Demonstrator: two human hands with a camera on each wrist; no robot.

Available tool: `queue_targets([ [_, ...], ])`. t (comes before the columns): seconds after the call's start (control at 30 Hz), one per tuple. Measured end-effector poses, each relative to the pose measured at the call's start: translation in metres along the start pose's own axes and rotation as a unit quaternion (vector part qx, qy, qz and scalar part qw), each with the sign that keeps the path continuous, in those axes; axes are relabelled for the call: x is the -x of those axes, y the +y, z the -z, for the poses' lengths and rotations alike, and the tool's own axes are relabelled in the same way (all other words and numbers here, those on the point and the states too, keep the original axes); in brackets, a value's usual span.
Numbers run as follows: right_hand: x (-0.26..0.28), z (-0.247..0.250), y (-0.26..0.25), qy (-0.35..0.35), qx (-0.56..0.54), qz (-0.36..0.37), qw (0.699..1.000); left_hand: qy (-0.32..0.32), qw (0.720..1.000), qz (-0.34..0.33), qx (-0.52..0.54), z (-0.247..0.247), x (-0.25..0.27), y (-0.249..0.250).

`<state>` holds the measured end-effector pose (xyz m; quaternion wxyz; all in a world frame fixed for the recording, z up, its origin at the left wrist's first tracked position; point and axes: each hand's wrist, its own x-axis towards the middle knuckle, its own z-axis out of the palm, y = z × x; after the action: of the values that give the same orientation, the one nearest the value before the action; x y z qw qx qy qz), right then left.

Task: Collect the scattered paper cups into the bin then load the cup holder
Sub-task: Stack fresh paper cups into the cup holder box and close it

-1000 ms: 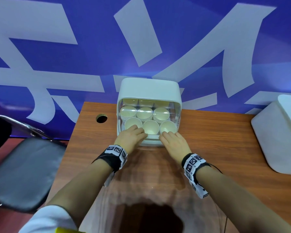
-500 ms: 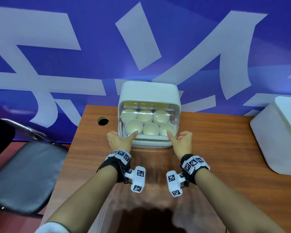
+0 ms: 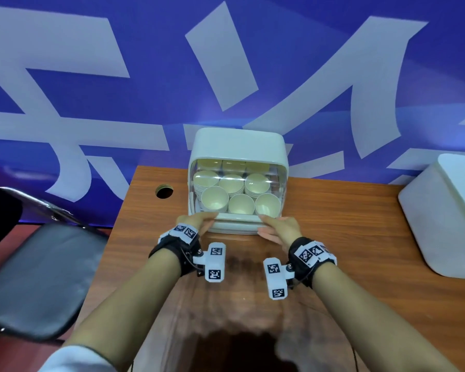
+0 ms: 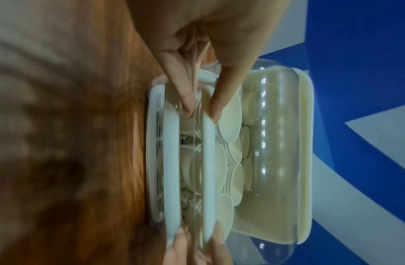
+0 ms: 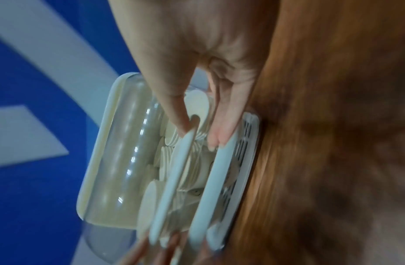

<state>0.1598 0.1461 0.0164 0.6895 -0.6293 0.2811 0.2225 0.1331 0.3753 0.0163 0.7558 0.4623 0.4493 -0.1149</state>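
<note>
- Cup holder (image 3: 239, 146) sits mid-frame on the wooden table (image 3: 346, 224); left hand (image 3: 196, 222) and right hand (image 3: 278, 228) each pinch its front rim between thumb and fingers.
- Paper cups (image 3: 241, 204) fill it in rows.
- White bin (image 3: 446, 210) stands at right edge.
</note>
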Motion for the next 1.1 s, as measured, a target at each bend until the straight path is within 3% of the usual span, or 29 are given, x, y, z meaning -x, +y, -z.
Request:
queue_targets([
  [0.23, -0.001, 0.004, -0.004, -0.010, 0.161, -0.028, 0.987, -0.014, 0.994, -0.009, -0.111, 0.004, -0.003, -0.001],
  [0.47, 0.002, 0.003, 0.005, -0.019, 0.141, -0.050, 0.989, -0.029, 0.987, 0.029, -0.153, 0.009, -0.005, -0.013],
  [0.63, 0.000, 0.002, 0.007, -0.007, 0.159, -0.037, 0.987, -0.048, 0.993, 0.090, -0.053, 0.010, -0.006, -0.015],
  [0.77, 0.004, -0.004, 0.006, -0.005, 0.202, -0.046, 0.978, -0.066, 0.993, 0.031, -0.098, 0.007, 0.004, -0.016],
  [0.83, 0.006, -0.008, 0.005, -0.005, 0.225, -0.051, 0.973, -0.094, 0.989, 0.044, -0.103, 0.009, 0.009, -0.014],
  [0.93, 0.016, -0.011, -0.002, -0.002, 0.240, -0.069, 0.968, -0.082, 0.990, 0.036, -0.108, 0.015, 0.017, -0.008],
  [1.1, 0.046, -0.013, -0.026, -0.091, 0.221, -0.053, 0.970, -0.117, 0.984, 0.012, -0.134, 0.018, 0.036, 0.020],
])
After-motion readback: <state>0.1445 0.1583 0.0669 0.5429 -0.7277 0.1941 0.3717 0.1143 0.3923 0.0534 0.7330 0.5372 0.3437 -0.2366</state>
